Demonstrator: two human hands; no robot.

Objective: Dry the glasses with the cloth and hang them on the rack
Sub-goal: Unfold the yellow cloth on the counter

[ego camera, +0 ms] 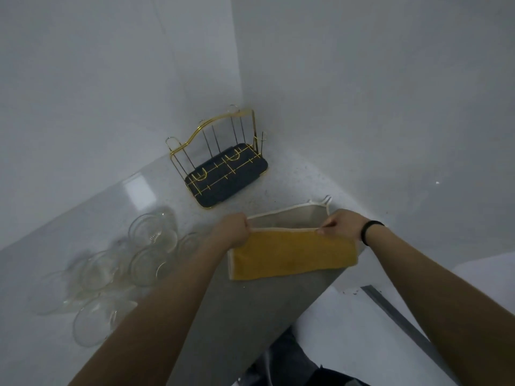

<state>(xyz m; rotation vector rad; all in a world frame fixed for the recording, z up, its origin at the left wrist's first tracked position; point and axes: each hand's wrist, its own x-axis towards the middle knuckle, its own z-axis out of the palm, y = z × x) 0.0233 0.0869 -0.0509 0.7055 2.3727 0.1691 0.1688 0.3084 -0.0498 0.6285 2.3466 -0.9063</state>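
A yellow cloth (292, 254) with a cream back and white edging is stretched between my two hands over the grey counter. My left hand (232, 231) grips its left end in a fist. My right hand (338, 225) pinches its right end. Several clear glasses (139, 260) stand clustered on the counter to the left of my left forearm. The gold wire rack (223, 162) on a dark base sits in the far corner against the walls, with nothing hanging on it.
The grey speckled counter (250, 307) ends in a diagonal front edge at lower right, with white floor beyond. White walls meet behind the rack. A black band circles my right wrist (369, 231).
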